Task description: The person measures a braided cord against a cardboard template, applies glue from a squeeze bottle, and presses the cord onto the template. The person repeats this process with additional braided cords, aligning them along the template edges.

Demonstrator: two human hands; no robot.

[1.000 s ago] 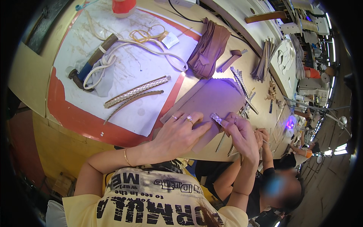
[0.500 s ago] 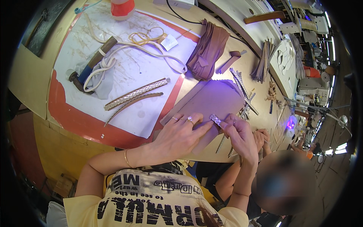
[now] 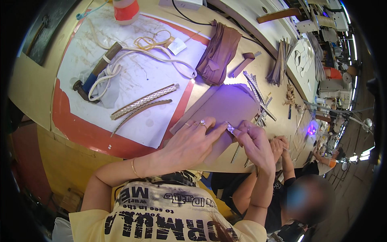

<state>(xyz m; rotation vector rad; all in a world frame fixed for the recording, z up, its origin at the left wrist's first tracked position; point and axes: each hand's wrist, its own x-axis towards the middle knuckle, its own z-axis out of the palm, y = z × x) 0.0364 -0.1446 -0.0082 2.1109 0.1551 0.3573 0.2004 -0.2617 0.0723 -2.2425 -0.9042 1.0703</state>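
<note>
Lg blk lettering is printed on pale-yellow T-shirt (image 3: 161,209). Silver braided strip (image 3: 230,128) is pinched btwn thumb & fingers of R hand (image 3: 256,144), held over brown sheet (image 3: 215,105) on bench (image 3: 36,88). L hand (image 3: 192,142) is held palm-down, index stretched to strip's free end, other fingers loosely bent; if anything's gripped there, can't be told.

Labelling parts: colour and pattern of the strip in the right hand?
The strip is silvery, with a braided pattern; best in head view.
</note>
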